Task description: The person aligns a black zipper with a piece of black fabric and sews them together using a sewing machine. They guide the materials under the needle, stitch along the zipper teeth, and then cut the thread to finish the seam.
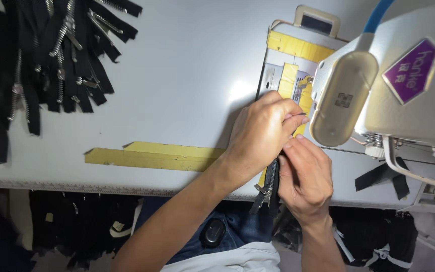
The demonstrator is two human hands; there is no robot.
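Note:
My left hand (263,133) and my right hand (305,176) meet at the sewing machine's needle area, both pinching a black zipper (269,189). The zipper runs from under my fingers toward me and hangs over the table's front edge, its metal slider near the edge. My fingertips hide the zipper's far end, close to the machine's white head (378,85). The needle itself is hidden behind the machine head.
A pile of black zippers with metal teeth (46,55) lies at the far left. Yellow tape strips (152,155) mark the grey table, and more yellow tape (298,48) covers the needle plate. Black fabric pieces (386,176) lie under the machine at right.

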